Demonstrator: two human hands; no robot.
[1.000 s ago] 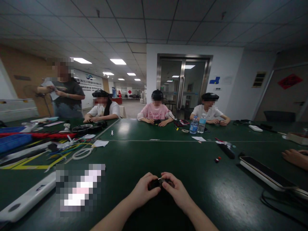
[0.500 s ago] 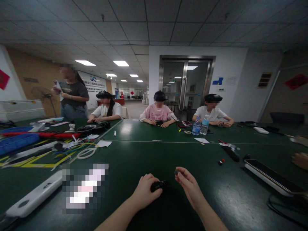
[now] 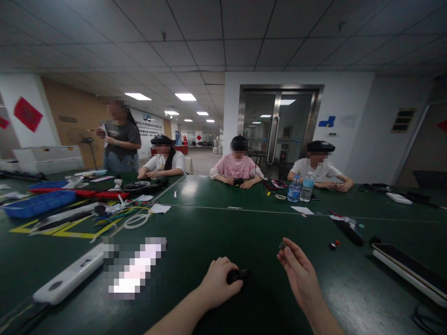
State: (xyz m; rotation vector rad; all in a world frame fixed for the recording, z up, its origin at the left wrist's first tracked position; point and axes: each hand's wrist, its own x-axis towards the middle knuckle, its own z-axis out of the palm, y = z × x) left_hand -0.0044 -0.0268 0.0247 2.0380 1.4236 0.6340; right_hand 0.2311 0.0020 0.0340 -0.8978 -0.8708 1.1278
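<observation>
My left hand [image 3: 220, 284] is closed around a small black object [image 3: 240, 276] just above or on the green table. Only the object's right end shows past my fingers, and its kind is unclear. Off to the right, my right hand [image 3: 300, 272] pinches a tiny dark piece [image 3: 282, 247] between thumb and fingertips. That piece is too small to name. A gap separates the two hands. Farther right on the table lie small black and red parts [image 3: 334, 244].
To the left are a white power strip [image 3: 71, 273], a lit phone [image 3: 139, 267], a coiled white cable [image 3: 137, 221] and blue trays [image 3: 42, 204]. A dark-topped slab [image 3: 412, 272] lies at right. Water bottles [image 3: 300, 188] stand across the table, where several people sit.
My right hand has moved right with the small piece, widening the gap to my left hand. The left hand keeps its hold on the black object. The view has swung slightly left.
</observation>
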